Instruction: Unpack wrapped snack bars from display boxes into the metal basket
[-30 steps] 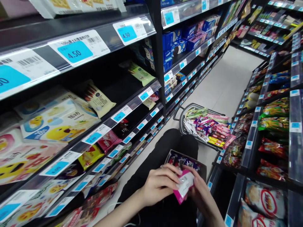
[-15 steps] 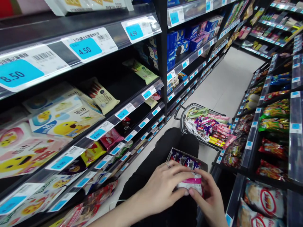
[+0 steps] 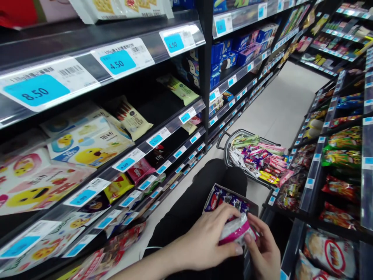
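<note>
My left hand (image 3: 204,235) and my right hand (image 3: 265,245) both grip a small white snack packet (image 3: 234,229) with a bright pink band. The left thumb and fingers close on its left side, while the right fingers and thumb pinch its right end. On my lap, just beyond the hands, rests an open cardboard box (image 3: 253,206). Inside it lie purple-wrapped snack packets (image 3: 224,196), partly covered by my left fingers. The held packet is tilted, and its underside is hidden.
A shopping basket (image 3: 225,155) piled with wrapped snacks stands on the aisle floor (image 3: 279,97) past my knees. Snack shelves with price tags (image 3: 159,136) run close along the left. Stepped racks hold bagged snacks (image 3: 332,249) at my right.
The packet has been tilted up, with its pink band now slanting. My right hand has shifted slightly right, and more of the box's packets show. The view has moved a little.
</note>
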Motion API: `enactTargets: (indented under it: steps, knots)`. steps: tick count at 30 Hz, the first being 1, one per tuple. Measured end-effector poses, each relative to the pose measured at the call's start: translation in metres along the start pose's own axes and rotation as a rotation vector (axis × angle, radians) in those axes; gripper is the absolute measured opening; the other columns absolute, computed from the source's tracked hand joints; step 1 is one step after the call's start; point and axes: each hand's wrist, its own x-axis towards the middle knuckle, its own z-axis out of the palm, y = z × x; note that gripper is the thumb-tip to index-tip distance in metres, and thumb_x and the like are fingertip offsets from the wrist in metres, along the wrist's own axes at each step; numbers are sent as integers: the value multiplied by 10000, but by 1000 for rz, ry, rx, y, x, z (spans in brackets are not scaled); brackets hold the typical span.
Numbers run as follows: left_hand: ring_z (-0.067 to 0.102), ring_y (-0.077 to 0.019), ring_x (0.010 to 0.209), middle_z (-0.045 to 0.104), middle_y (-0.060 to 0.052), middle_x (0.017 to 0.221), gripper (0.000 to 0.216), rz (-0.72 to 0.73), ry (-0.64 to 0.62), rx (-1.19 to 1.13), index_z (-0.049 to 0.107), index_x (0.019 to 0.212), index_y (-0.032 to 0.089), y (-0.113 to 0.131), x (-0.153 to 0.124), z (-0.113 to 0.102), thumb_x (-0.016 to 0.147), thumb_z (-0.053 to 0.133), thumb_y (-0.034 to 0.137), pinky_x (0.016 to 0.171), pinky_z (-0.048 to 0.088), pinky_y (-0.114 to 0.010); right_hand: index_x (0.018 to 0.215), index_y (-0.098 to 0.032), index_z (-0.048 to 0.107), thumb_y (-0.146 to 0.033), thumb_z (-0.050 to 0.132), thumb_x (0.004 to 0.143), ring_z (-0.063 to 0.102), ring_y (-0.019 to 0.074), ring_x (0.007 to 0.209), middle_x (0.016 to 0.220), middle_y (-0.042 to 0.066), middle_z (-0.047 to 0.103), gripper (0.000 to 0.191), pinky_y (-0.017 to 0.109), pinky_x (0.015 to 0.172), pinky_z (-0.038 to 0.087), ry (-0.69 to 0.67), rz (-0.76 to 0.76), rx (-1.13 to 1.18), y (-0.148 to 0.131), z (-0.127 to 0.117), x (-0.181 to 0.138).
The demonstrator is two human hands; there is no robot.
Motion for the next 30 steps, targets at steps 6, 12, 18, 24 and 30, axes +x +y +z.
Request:
enactTargets:
  steps: [6,12,18,24,30]
  knots:
    - [521,-88,635,605,0,912,566,-123,-193,-575,490,1338,240,-31,14,1,792,617,161,582,438,-186,1220,-242,580,-417,728,779,675,265,989,1156,112,672,497,347,817,566,-166,-64,-139,-12,9,12]
    - [589,-105,630,585,17,851,400,-232,134,-1118,427,1011,208,-46,17,32,721,699,248,517,503,-190,1342,-250,491,-395,757,744,629,271,986,1230,135,552,670,384,791,561,-195,-388,-400,-3,1,14]
    - [616,-139,730,551,-13,987,608,-248,325,-1232,376,1235,265,-45,8,35,725,705,226,636,568,-308,1217,-297,619,-263,761,761,650,270,1002,1101,87,651,479,368,807,569,-253,-527,-574,-1,-8,8]
    - [531,-119,736,507,14,907,701,-149,117,-927,494,1165,196,-74,-8,19,559,847,199,600,485,-207,1141,-291,706,-316,733,788,693,288,947,1099,113,693,355,356,740,595,-333,-569,-482,-7,-15,12]
    - [511,-154,818,514,-18,922,347,-114,82,-681,593,948,157,-77,-18,14,676,777,268,687,425,-229,1160,-254,696,-377,591,908,706,239,913,1080,123,688,299,304,724,600,-374,-688,-431,-6,-10,8]
